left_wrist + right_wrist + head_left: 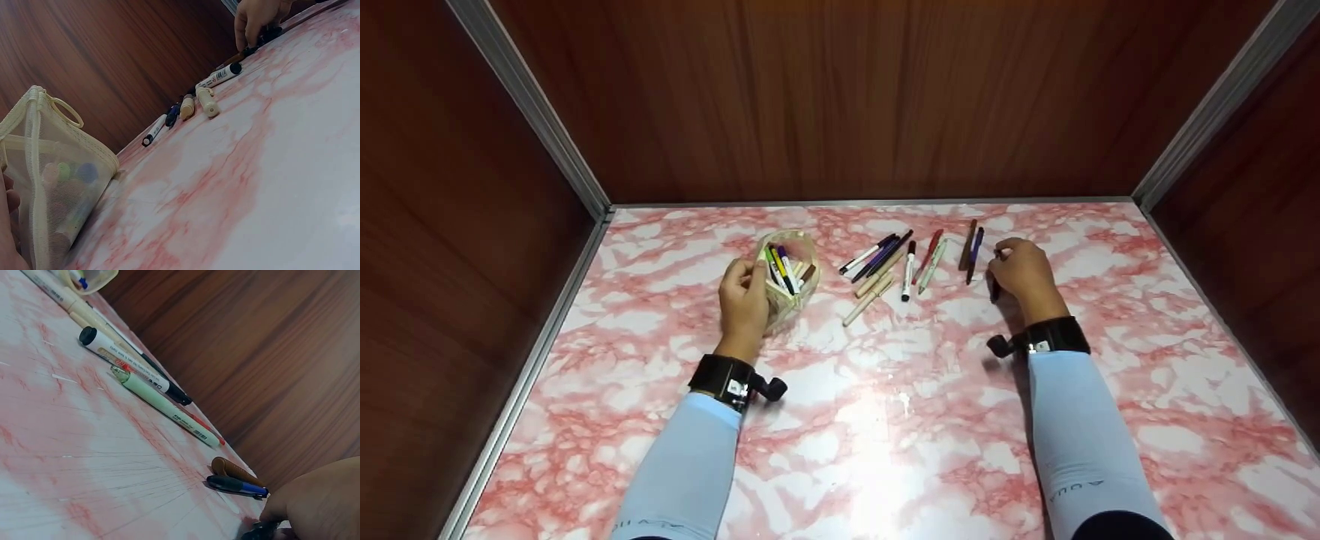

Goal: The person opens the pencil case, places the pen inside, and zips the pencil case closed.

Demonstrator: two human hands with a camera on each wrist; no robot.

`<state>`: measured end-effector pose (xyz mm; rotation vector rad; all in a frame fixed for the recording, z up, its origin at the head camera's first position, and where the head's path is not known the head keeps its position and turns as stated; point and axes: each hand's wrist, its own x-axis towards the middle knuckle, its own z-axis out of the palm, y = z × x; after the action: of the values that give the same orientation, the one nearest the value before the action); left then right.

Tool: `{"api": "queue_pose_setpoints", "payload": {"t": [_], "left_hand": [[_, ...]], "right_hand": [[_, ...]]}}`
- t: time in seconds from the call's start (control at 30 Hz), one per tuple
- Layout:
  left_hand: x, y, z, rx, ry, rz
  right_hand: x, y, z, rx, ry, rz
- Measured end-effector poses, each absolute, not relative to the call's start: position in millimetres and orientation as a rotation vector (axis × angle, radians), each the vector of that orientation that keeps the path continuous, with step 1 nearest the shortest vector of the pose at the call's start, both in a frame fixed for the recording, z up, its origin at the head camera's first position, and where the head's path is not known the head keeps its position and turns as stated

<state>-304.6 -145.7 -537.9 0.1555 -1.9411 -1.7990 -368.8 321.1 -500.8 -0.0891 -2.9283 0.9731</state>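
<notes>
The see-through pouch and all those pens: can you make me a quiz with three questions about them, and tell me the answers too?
1. Which hand holds the pale yellow mesh pouch?
2. True or false: every pen and marker is inside the pouch.
3. Fill in the colour: in the head view, the pen lying right beside the pale green plastic pen is ____.

Key:
1. The left hand.
2. False. Several lie on the pink-and-white marbled table, such as the white marker with black ends.
3. Red: it is the red pen.
</notes>
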Motion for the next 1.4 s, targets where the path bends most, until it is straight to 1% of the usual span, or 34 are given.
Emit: {"api": "queue_pose_setpoints", "payload": {"t": [0.2, 0.37, 0.63, 0.87, 0.97, 1.4], "left_hand": [[-305.9, -146.5, -538.7, 0.149, -1.943, -1.789], [-306.1, -146.6, -539.0, 0.139, -1.943, -1.776], [-307.5, -147.7, -539.6, 0.139, -1.932, -1.765], [-305.8, -146.2, -537.6, 0.16, -1.949, -1.748], [-306.4, -145.4, -537.7, 0.159, -1.944, -1.768], [-307.3, -146.0, -537.6, 0.162, -1.934, -1.765]], "right_hand": [[-370.9, 323.7, -498.9, -0.201, -2.88, 1.106], [-370.0, 322.9, -493.1, -0.266, -2.791, 1.308], [-365.6, 303.8, -472.0, -0.214, -2.58, 1.634], [-361.9, 270.2, -455.2, -0.186, -2.331, 1.964], [-360.3, 254.2, -453.1, -0.157, -2.246, 2.038], [-369.9, 155.7, -464.1, -0.012, -2.054, 2.235]]}}
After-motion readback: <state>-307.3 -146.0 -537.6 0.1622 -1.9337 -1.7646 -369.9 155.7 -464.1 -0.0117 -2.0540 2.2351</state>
